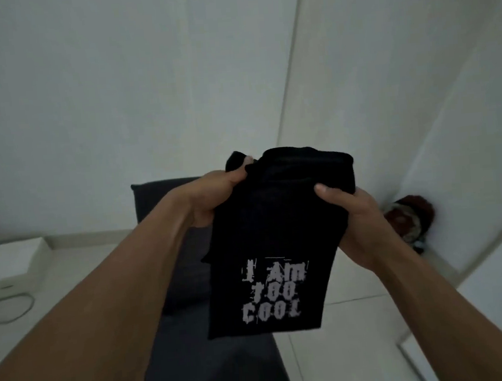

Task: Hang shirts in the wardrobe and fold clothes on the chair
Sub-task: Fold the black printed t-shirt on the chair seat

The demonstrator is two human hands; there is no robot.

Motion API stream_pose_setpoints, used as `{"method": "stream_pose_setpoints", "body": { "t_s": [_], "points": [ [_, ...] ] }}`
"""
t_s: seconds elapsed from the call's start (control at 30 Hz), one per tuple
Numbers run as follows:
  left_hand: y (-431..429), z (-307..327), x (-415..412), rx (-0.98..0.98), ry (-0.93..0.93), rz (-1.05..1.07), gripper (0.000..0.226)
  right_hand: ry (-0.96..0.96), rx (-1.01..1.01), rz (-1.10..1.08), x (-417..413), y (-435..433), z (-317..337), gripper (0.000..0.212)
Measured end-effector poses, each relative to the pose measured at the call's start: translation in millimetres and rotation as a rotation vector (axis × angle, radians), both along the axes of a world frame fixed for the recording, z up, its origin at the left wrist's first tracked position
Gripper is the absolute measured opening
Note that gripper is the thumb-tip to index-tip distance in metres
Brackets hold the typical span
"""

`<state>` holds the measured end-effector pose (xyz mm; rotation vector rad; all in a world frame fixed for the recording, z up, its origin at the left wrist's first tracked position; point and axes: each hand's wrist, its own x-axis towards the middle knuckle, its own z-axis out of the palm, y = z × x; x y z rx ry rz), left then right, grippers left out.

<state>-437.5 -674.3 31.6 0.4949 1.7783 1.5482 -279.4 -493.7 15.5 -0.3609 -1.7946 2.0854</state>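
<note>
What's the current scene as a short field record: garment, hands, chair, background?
garment: black shirt, folded narrow, white print "I AM TOO COOL", held in the air
left hand: grips the shirt's top left corner
right hand: grips its right edge, thumb on the front
chair: dark grey, below and behind the shirt
background: white box on the floor at left; reddish bundle in the right corner, too blurred to identify

One wide-angle view from the person's head looks forward and down along both forearms. The left hand (pixel 214 196), right hand (pixel 356 226) and shirt (pixel 276 218) sit close, mid-frame. The chair (pixel 166 204) and floor (pixel 333 350) lie farther below, with the wall (pixel 114 96) behind.
</note>
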Motion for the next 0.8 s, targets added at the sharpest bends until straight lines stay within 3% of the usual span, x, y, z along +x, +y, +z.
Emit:
{"method": "stream_pose_setpoints", "body": {
  "t_s": [0.07,0.1,0.27,0.4,0.67,0.8],
  "points": [
    [20,36,17,0.016,0.158,-0.057,0.098,0.003,0.026,-0.099,19,10,44,0.042],
    [29,51,26,0.047,0.215,-0.103,0.099,0.005,0.046,-0.146,28,15,63,0.04],
    [77,132,67,0.294,0.321,-0.422,0.034,0.031,0.178,-0.384,104,30,154,0.031],
    [117,183,98,0.323,0.361,-0.525,0.018,0.042,0.283,-0.544,175,38,205,0.022],
    [197,245,222,0.149,0.816,-0.684,0.036,-0.041,0.415,-0.911,314,38,252,0.018],
    [220,255,307,0.111,0.795,-0.846,0.026,-0.073,0.468,-1.091,385,31,257,0.02]
  ]
}}
